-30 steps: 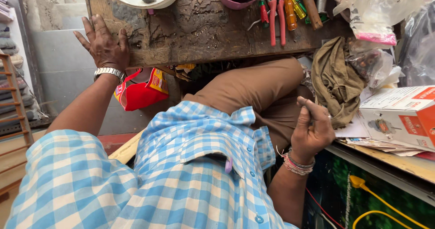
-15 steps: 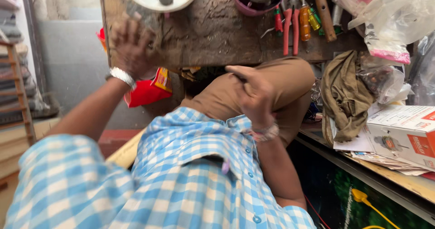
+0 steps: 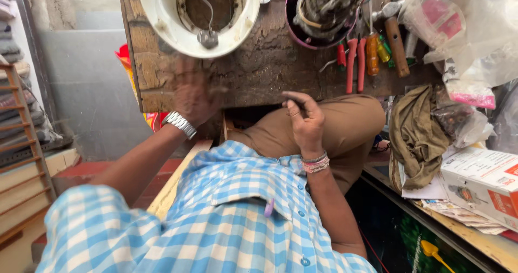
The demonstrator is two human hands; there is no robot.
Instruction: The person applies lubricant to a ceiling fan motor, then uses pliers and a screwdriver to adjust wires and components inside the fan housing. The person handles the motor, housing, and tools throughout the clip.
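My left hand (image 3: 193,97) lay flat, open, blurred, on the wooden bench (image 3: 259,68) below the white bowl (image 3: 198,15). Right hand (image 3: 305,119) hung half-curled at the bench's edge, holding nothing visible.

Tabletop (image 3: 259,73): we find bare wood between white bowl (image 3: 198,15) and pink tub (image 3: 318,14), passable. Right side blocked by red pliers (image 3: 353,62), screwdrivers (image 3: 373,54), plastic bags (image 3: 469,41). Our left hand (image 3: 191,95) covers the near-left edge.

Left hand (image 3: 191,92) motion-blurred on the workbench (image 3: 259,62) — white bowl (image 3: 197,16) cropped at top.
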